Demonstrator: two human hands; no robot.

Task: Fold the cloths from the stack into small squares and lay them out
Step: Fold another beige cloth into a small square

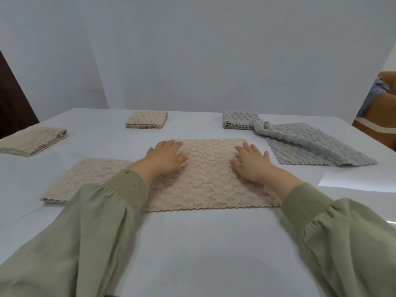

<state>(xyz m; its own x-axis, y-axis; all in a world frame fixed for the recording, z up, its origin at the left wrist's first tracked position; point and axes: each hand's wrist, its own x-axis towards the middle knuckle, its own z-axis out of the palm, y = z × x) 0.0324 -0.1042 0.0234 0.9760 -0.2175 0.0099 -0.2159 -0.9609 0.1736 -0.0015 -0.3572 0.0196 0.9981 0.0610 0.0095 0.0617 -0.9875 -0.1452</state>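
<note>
A beige textured cloth (211,176) lies spread flat in the middle of the white table (192,243). My left hand (166,158) rests flat on its left part, fingers straight. My right hand (249,162) presses flat on its right part. To the left lies a beige stack of cloths (85,181), partly hidden by my left sleeve. A small folded beige square (147,119) sits at the back middle. Another folded beige pile (32,140) lies at the far left.
A small folded grey square (239,120) sits at the back right, with a loose grey cloth (310,144) spread beside it. A person's arm and striped clothing (377,108) show at the right edge. A white backdrop stands behind the table.
</note>
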